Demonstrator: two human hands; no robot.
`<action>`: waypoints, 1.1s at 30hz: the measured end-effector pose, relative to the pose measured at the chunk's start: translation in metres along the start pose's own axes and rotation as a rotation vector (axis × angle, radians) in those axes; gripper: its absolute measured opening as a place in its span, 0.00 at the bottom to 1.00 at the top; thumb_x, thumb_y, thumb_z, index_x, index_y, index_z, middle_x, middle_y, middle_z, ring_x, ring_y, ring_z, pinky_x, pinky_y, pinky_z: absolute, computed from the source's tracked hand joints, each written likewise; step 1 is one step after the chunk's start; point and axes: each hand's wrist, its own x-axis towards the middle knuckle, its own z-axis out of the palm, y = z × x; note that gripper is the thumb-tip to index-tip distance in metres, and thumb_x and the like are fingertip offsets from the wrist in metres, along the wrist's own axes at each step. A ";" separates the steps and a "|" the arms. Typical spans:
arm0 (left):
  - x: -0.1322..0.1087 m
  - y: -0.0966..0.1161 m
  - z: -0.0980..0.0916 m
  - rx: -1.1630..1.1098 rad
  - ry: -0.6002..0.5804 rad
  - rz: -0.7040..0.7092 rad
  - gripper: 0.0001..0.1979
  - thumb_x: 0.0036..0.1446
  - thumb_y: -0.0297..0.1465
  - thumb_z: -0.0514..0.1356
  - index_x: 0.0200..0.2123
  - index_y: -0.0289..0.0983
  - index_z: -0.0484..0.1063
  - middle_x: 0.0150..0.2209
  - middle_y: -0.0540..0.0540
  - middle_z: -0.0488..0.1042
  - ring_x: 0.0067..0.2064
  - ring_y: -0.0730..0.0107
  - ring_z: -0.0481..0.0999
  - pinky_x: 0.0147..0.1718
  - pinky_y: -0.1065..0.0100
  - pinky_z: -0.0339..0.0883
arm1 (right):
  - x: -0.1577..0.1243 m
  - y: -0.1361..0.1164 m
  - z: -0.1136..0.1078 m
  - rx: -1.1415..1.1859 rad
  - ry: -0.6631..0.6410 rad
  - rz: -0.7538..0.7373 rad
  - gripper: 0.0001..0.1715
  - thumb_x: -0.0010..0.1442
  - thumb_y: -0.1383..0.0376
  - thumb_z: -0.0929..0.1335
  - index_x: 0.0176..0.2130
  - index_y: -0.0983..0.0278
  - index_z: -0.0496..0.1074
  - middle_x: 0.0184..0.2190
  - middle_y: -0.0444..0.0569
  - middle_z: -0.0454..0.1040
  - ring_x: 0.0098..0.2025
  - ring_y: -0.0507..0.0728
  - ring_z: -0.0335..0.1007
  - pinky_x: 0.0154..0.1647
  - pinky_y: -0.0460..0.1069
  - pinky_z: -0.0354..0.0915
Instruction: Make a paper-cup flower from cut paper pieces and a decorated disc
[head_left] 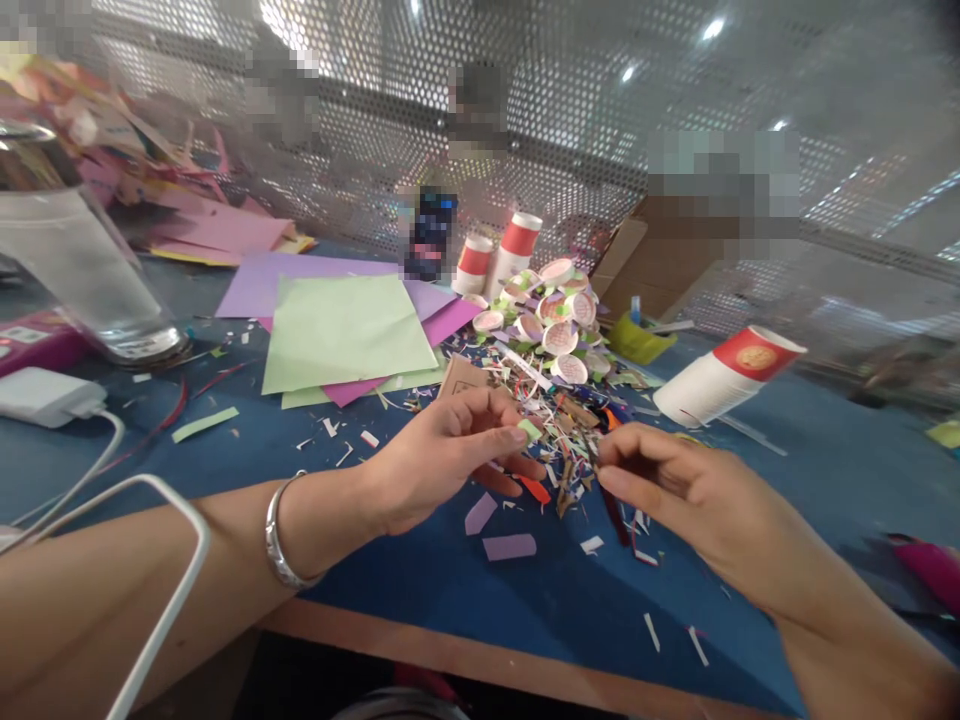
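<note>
My left hand (465, 440), with a silver bangle at the wrist, pinches a small piece of light green paper (529, 430) between thumb and finger. To the right of it, my right hand (675, 485) has its thumb and fingers pressed together; what they hold, if anything, is too dark and small to make out. Paper scraps (555, 415) lie heaped behind and between both hands. Two purple paper pieces, one a strip (510, 547) and one pointed (481, 514), rest on the blue table below my left hand.
Green sheets (345, 330) overlie purple ones (300, 275). Behind the scraps are small cut cup pieces (559, 337), paper cups (517, 250) and a phone (430, 233). Tilted cups (724, 375) lie right. A water glass (97, 270) and white cable (176, 600) are left.
</note>
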 end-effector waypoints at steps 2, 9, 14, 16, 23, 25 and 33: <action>0.001 -0.001 -0.001 -0.033 -0.019 0.011 0.10 0.61 0.32 0.66 0.34 0.36 0.66 0.32 0.50 0.75 0.37 0.71 0.82 0.32 0.73 0.71 | 0.016 -0.008 0.007 0.111 -0.038 -0.021 0.18 0.66 0.47 0.68 0.39 0.58 0.73 0.32 0.42 0.71 0.35 0.52 0.67 0.37 0.47 0.63; 0.008 -0.001 -0.003 -0.137 0.020 0.077 0.09 0.61 0.30 0.67 0.33 0.34 0.69 0.30 0.50 0.77 0.35 0.76 0.80 0.38 0.72 0.72 | 0.037 -0.004 0.033 0.409 -0.072 -0.078 0.12 0.67 0.53 0.69 0.39 0.58 0.73 0.36 0.41 0.71 0.40 0.51 0.67 0.43 0.45 0.64; 0.009 -0.001 0.000 -0.208 0.017 0.109 0.08 0.61 0.28 0.67 0.33 0.33 0.70 0.30 0.49 0.79 0.33 0.77 0.80 0.37 0.73 0.72 | 0.034 -0.001 0.048 0.737 -0.074 -0.045 0.08 0.67 0.55 0.70 0.43 0.56 0.73 0.38 0.42 0.71 0.43 0.51 0.69 0.44 0.45 0.66; 0.009 -0.001 0.002 -0.221 -0.003 0.117 0.07 0.62 0.28 0.66 0.33 0.34 0.70 0.30 0.48 0.79 0.32 0.76 0.80 0.37 0.71 0.73 | 0.031 -0.004 0.052 0.866 -0.120 0.022 0.10 0.68 0.53 0.69 0.42 0.56 0.72 0.37 0.42 0.71 0.38 0.50 0.68 0.37 0.44 0.66; 0.007 -0.005 0.009 -0.178 0.058 0.132 0.08 0.61 0.29 0.66 0.33 0.33 0.70 0.32 0.48 0.77 0.36 0.75 0.78 0.41 0.71 0.71 | 0.023 -0.010 0.056 0.965 -0.063 0.195 0.18 0.64 0.48 0.71 0.43 0.58 0.70 0.24 0.37 0.60 0.21 0.45 0.42 0.18 0.41 0.39; 0.006 -0.005 0.010 -0.145 0.098 0.138 0.09 0.61 0.30 0.66 0.33 0.33 0.70 0.33 0.48 0.76 0.37 0.75 0.77 0.40 0.71 0.70 | 0.022 -0.010 0.057 0.963 -0.050 0.198 0.20 0.63 0.46 0.71 0.43 0.58 0.69 0.22 0.36 0.54 0.22 0.45 0.39 0.18 0.42 0.36; 0.003 -0.002 0.012 -0.123 0.179 0.191 0.08 0.60 0.29 0.67 0.32 0.34 0.70 0.31 0.51 0.73 0.33 0.78 0.71 0.36 0.72 0.65 | 0.023 -0.005 0.058 0.841 0.013 0.152 0.20 0.63 0.46 0.71 0.41 0.59 0.69 0.21 0.34 0.52 0.20 0.45 0.40 0.18 0.43 0.39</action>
